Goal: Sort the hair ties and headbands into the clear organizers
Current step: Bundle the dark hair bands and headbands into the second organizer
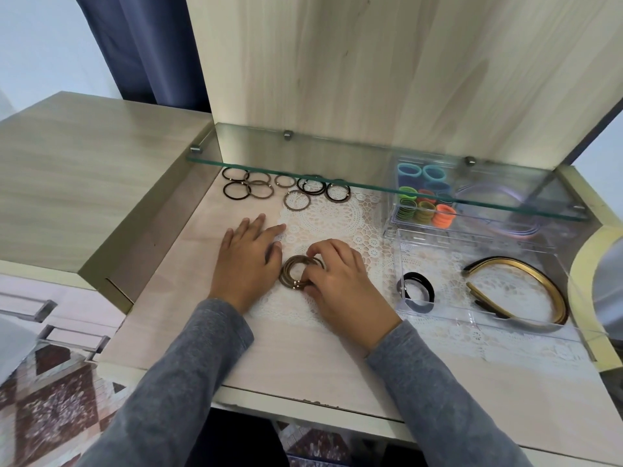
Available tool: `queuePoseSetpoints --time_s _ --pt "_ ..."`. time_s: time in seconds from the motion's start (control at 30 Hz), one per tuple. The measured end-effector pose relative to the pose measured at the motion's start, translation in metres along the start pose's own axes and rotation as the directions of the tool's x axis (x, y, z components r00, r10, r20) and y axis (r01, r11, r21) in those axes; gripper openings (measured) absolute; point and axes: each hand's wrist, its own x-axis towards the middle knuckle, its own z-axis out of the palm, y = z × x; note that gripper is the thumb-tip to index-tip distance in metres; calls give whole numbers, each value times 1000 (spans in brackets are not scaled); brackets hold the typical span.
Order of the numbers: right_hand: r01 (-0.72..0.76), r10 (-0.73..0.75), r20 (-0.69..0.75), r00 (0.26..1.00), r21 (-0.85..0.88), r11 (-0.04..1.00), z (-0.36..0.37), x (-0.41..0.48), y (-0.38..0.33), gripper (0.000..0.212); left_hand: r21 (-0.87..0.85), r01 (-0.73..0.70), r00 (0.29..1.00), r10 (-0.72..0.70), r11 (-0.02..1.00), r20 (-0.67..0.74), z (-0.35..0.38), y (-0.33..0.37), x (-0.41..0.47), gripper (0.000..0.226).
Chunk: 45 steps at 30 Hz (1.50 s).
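Observation:
A stack of brown hair ties [294, 273] lies on the lace mat at the middle of the desk. My right hand [340, 281] curls over its right side and pinches the ties. My left hand [247, 259] rests flat on the desk just left of the stack, fingers straight. Several loose brown and black hair ties [286, 190] lie scattered at the back under the glass shelf. At the right, a clear organizer [435, 313] holds a black tie [418, 291] and a gold headband [519, 291]. Behind it a smaller clear organizer [391, 227] holds coloured hair ties [424, 200].
A glass shelf [303, 170] spans the back above the loose ties. Thin lilac headbands [526, 230] lie in a clear box at the far right. A wooden panel [371, 62] rises behind. A raised wooden surface [84, 170] borders the left.

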Motion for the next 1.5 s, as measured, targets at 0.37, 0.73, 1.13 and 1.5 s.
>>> queuePoseSetpoints --time_s 0.37,0.73,1.13,1.5 --pt "20 -20 -61 998 3 1000 8 2 1 8 -6 -18 1000 18 1000 -23 2 -2 -1 51" --pt "-359 456 -115 882 463 810 15 31 14 5 -101 -106 974 83 989 -209 -2 0 -1 36" --pt "-400 659 62 750 835 377 14 31 29 5 -708 -43 996 -24 705 -85 6 57 4 25" --pt "-363 612 82 787 863 352 13 29 31 13 -975 193 963 -172 -107 209 5 73 9 63"
